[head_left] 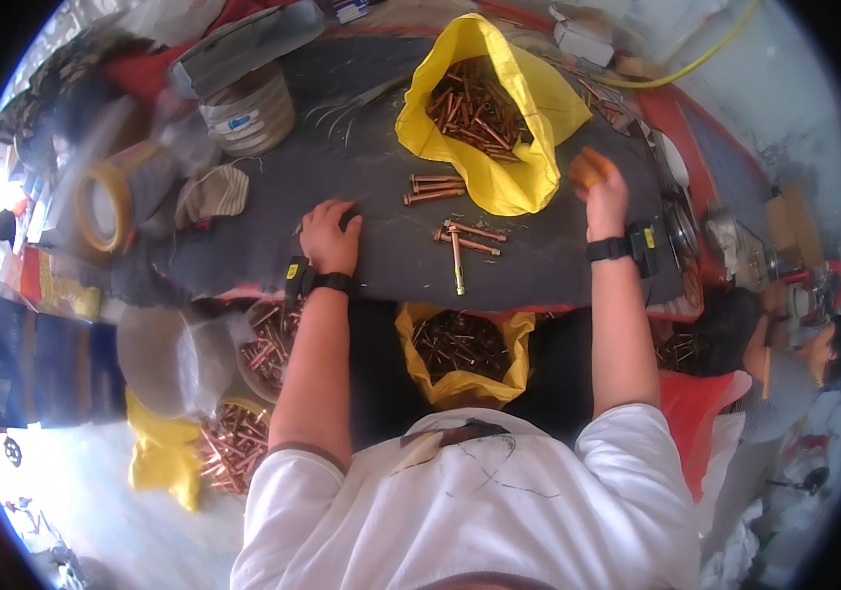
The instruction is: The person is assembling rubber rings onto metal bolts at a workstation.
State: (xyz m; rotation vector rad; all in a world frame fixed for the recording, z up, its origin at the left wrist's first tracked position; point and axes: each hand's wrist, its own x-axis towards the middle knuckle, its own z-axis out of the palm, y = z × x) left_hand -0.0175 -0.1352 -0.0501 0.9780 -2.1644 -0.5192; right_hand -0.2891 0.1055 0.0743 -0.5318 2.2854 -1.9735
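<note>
On the dark table cover my left hand (328, 238) rests palm down near the front edge, its thumb apart from the fingers and nothing seen in it. My right hand (600, 185) is raised beside the right side of a yellow bag (545, 147); its orange-tinted fingers are bent and smeared by motion. Copper-coloured bolts (478, 108) fill the open bag. Between my hands lie a small row of bolts (434, 187) and a loose group of bolts (468, 236), one of them pointing toward me. Each wrist wears a black strap with a small device.
Below the table edge, between my legs, sits another yellow bag (517, 372) of bolts. More bolts (234, 447) lie at lower left. A white tub (253, 116) with a grey tray and a tape roll (96, 206) stand at left. Another person (784, 359) is at far right.
</note>
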